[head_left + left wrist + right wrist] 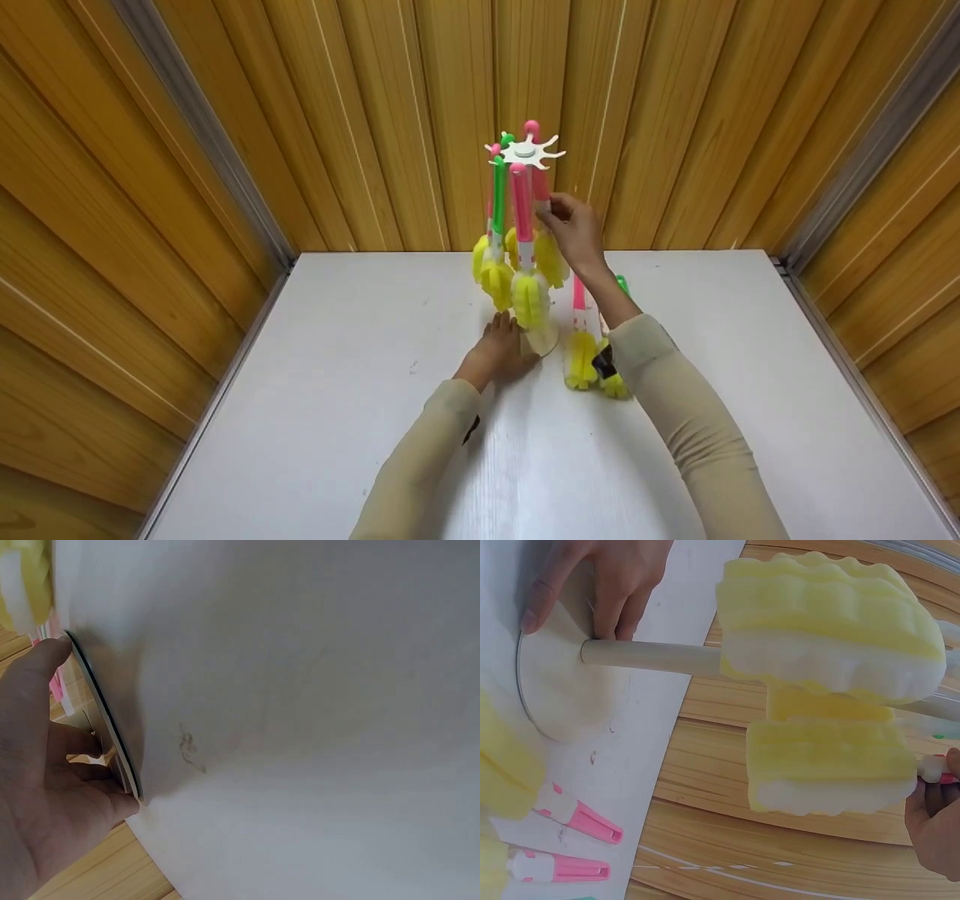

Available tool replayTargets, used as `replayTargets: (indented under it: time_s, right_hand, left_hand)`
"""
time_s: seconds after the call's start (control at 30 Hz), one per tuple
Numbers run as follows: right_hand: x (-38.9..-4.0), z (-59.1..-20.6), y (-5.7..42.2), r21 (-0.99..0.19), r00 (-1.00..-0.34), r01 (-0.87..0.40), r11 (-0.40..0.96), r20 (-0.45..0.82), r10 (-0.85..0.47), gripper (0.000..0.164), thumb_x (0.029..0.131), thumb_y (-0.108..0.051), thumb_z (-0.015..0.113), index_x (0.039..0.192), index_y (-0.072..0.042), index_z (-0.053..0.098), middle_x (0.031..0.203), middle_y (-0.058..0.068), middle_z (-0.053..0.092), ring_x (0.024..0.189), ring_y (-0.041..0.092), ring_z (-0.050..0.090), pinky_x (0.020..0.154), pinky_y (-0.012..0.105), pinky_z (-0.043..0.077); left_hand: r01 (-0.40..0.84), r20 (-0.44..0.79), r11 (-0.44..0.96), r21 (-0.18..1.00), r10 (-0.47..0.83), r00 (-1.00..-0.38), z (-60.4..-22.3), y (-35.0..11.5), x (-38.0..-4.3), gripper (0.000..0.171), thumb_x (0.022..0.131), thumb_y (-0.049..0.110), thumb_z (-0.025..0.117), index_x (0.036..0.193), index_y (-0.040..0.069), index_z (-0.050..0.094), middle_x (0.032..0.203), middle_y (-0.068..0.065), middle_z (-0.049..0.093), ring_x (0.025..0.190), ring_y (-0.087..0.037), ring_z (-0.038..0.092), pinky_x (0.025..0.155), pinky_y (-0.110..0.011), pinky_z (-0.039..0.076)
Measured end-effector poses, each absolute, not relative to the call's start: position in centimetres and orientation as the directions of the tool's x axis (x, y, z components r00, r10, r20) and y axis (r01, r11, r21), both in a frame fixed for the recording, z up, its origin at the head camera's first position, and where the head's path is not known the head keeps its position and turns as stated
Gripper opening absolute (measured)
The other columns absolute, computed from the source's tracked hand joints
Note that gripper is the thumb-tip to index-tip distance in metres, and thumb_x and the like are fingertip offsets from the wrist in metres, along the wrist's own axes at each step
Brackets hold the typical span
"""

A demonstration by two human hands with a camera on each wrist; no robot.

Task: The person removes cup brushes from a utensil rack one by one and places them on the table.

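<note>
A white rack (525, 152) with curved hook arms stands on the table, several yellow-and-white sponge brushes hanging from it by pink or green handles. My left hand (501, 349) holds the rack's round base (566, 690), thumb and fingers spread around its edge in the left wrist view. Up at the right side of the rack, my right hand (576, 232) pinches a sponge brush (832, 765) low on its pink handle, just above the sponge. That brush hangs upright, its handle top at the hooks. Bare hook arms show on the rack's right side.
More sponge brushes (581, 360) lie on the white table (337, 450) right of the base, partly hidden by my right forearm; pink and green handles show. Wood-panelled walls (375, 112) close off the back and both sides.
</note>
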State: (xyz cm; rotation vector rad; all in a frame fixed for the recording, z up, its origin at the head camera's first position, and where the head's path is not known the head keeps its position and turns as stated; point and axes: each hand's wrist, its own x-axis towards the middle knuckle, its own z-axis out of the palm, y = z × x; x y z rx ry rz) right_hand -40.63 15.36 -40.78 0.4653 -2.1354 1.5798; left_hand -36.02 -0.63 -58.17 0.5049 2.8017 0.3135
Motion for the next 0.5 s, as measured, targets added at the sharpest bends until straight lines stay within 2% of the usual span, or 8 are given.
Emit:
replayTargets:
  time_s: [0.2,0.4,0.5]
  right_hand:
    - [-40.66,-40.66,15.58,-0.796,-0.842,-0.509,0.326,0.539,0.001,0.025,0.097,-0.009,0.069,0.119,0.002,0.071,0.109,0.016,0.072,0.096,0.021,0.066,0.083,0.023,0.054]
    - [-40.56,-40.44,15.73,-0.791,-0.843,-0.5,0.353,0.538,0.013,0.026,0.095,-0.009,0.071,0.12,0.001,0.071,0.111,0.015,0.073,0.096,0.022,0.067,0.081,0.022,0.055]
    - [-40.54,-40.44,15.74,-0.794,-0.844,-0.498,0.348,0.536,0.016,0.026,0.096,-0.008,0.07,0.119,0.001,0.071,0.111,0.016,0.073,0.095,0.022,0.067,0.08,0.021,0.054]
  left_hand:
    - [0.311,-0.238,0.915,0.256,0.372,-0.897,-58.17,-0.67,-36.01,0.095,0.098,0.057,0.057,0.162,0.005,0.011,0.168,-0.02,0.009,0.156,-0.032,0.01,0.125,-0.044,0.014]
    - [0.34,-0.221,0.912,0.23,0.389,-0.894,-58.31,-0.72,-35.98,0.093,0.1,0.056,0.054,0.16,-0.003,0.014,0.166,-0.024,0.013,0.155,-0.035,0.013,0.125,-0.044,0.016]
    - [0.346,-0.218,0.912,0.222,0.392,-0.894,-58.4,-0.76,-35.99,0.094,0.099,0.056,0.054,0.16,-0.003,0.015,0.166,-0.025,0.014,0.155,-0.035,0.013,0.125,-0.043,0.016]
